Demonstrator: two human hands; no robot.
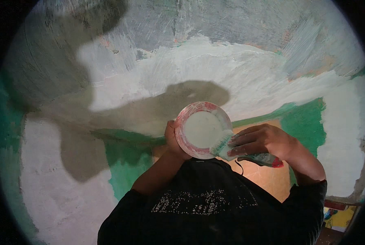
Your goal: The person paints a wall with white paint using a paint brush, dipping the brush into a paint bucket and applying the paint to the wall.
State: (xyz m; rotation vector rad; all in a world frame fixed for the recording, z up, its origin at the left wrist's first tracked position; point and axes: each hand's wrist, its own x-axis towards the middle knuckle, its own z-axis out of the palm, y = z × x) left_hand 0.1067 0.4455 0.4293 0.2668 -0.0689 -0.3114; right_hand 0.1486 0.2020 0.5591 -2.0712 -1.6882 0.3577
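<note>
My left hand [175,141] is closed around the left edge of a round dish [183,122] with a pink-and-white smeared rim. Its middle is covered with smooth white paint [201,128]. From the right, my right hand [262,141] grips a paintbrush [222,146], fingers wrapped over its upper part. White paint coats the bristles, with green showing through, and they touch the dish's lower right rim. The brush's dark handle ends in a red tip below my palm.
A wall [231,61] ahead carries patchy white paint over grey. Green patches [305,126] and white panels [60,155] lie on both sides. Shadows of my arms and head fall on it. An orange-lit surface [262,177] shows below my right hand; a yellow item [340,218] sits lower right.
</note>
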